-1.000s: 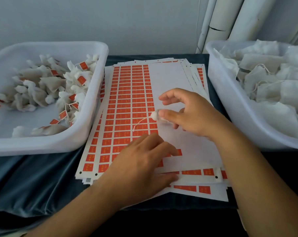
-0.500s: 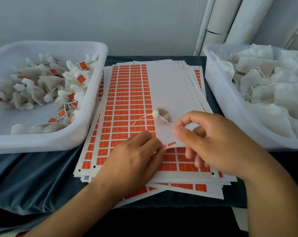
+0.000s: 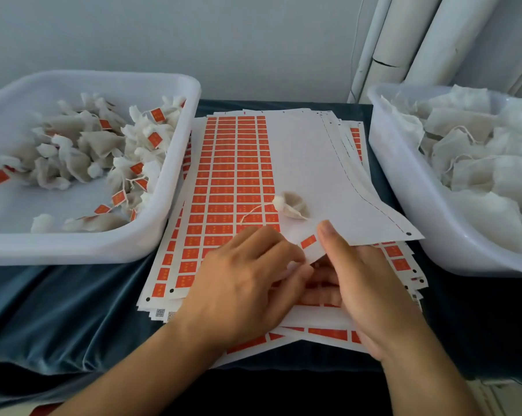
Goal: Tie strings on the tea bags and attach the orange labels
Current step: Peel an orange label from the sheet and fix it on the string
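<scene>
Fingers of the right hand (image 3: 358, 283) are being pressed onto the lifted corner of the top label sheet (image 3: 313, 175), thumb above, while an orange label (image 3: 308, 241) is being pinched at that corner by the left hand (image 3: 241, 283). One tied tea bag (image 3: 292, 204) is lying on the sheet just beyond, its string (image 3: 250, 213) trailing left. Labelled bags are being held in the left tub (image 3: 175, 187), plain ones in the right tub (image 3: 403, 187).

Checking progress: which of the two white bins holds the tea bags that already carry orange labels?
The left bin: its tea bags show orange labels on strings. The right bin holds only plain white bags.
</scene>
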